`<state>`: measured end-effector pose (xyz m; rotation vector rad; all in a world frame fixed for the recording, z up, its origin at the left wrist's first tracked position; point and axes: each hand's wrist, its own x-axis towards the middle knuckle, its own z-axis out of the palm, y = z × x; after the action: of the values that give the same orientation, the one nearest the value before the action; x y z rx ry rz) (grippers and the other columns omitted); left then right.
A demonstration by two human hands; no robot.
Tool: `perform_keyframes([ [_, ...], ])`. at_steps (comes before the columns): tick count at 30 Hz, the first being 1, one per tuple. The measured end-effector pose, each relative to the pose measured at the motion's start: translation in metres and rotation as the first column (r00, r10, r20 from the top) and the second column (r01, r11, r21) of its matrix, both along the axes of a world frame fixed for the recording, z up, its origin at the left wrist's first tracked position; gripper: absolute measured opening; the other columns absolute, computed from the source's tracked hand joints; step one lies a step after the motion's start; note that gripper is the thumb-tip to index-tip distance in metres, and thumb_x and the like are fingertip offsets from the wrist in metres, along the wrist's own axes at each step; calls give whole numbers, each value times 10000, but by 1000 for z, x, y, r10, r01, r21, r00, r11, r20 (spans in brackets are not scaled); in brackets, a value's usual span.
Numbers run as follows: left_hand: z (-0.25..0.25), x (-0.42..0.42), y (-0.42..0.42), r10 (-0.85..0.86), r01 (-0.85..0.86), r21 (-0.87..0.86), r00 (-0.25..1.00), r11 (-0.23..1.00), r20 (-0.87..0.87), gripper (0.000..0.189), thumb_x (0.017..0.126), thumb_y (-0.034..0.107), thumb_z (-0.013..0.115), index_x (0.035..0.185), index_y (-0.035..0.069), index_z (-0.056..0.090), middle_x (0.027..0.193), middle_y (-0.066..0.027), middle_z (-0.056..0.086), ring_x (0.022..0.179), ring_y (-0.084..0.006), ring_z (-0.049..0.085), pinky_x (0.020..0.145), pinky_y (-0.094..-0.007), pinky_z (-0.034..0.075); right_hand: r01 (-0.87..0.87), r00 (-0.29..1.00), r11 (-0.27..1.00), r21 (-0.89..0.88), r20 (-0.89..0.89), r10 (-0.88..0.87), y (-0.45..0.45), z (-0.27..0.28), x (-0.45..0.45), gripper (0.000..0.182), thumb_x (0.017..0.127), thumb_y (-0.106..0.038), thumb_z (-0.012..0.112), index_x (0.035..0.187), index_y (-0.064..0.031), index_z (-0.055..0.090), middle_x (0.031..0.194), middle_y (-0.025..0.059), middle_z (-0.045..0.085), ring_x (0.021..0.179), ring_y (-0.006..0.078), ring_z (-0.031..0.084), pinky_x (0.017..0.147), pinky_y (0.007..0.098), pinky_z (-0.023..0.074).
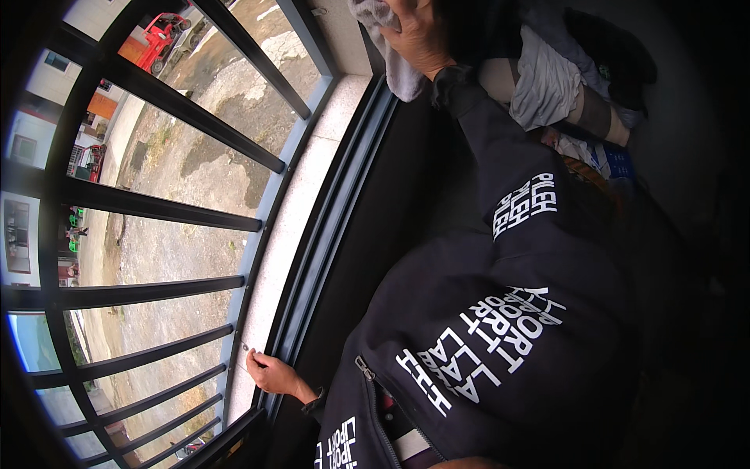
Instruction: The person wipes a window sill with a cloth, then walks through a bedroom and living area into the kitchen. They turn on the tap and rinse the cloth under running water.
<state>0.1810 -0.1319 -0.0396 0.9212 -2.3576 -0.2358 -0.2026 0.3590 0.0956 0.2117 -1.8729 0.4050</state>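
My right hand (pixel 419 44) is at the top of the head view, gripping a crumpled light grey cloth (pixel 404 82). The cloth hangs beside the upper end of the dark window track (pixel 328 234). Lower down, my left hand (pixel 274 374) is over the pale speckled stone sill (pixel 281 258), next to the track. Its fingers are curled, and I cannot see whether anything is between them. Just past the fingertips, a small dark round spot (pixel 245 347) marks the sill. Both arms are in the sleeves of a black jacket (pixel 469 305) with white lettering.
Dark metal window bars (pixel 193 202) rise from a grey-blue frame (pixel 258 234) beyond the sill. Outside lies a patchy concrete yard (pixel 176 246) with a red vehicle (pixel 157 44). Behind my right arm, a pale crumpled cloth (pixel 545 88) drapes over a beige and brown padded object (pixel 597 117).
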Motion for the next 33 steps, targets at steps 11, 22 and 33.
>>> perform_keyframes([
  [11, -4, 3, -6, -3, 3, 11, 1000, 1000, 22, 232, 986, 132, 547, 1071, 31, 737, 1073, -131, 744, 973, -325, 707, 847, -387, 546, -180, 964, 892, 415, -108, 244, -28, 74, 34, 279, 871, -162, 673, 1148, -191, 675, 1036, 117, 607, 1006, 352, 638, 822, 447, 561],
  [22, -3, 2, -4, -37, 38, 23, 998, 999, -49, 203, 961, 88, 569, 1056, 17, 734, 1046, -145, 743, 948, -333, 707, 832, -401, 545, -191, 964, 510, 839, 259, -64, 7, -55, -11, 277, 846, -362, 706, 943, -112, 637, 942, 68, 614, 936, 219, 577, 836, 346, 441],
  [33, -8, 4, -5, 12, -9, 65, 998, 998, -56, 170, 946, 77, 595, 1030, 8, 726, 1015, -147, 737, 925, -336, 693, 827, -409, 534, -419, 719, 873, 250, 678, 151, -5, -87, 2, 391, 958, -402, 651, 1066, -27, 619, 935, 211, 691, 825, 389, 695, 718, 457, 571],
])
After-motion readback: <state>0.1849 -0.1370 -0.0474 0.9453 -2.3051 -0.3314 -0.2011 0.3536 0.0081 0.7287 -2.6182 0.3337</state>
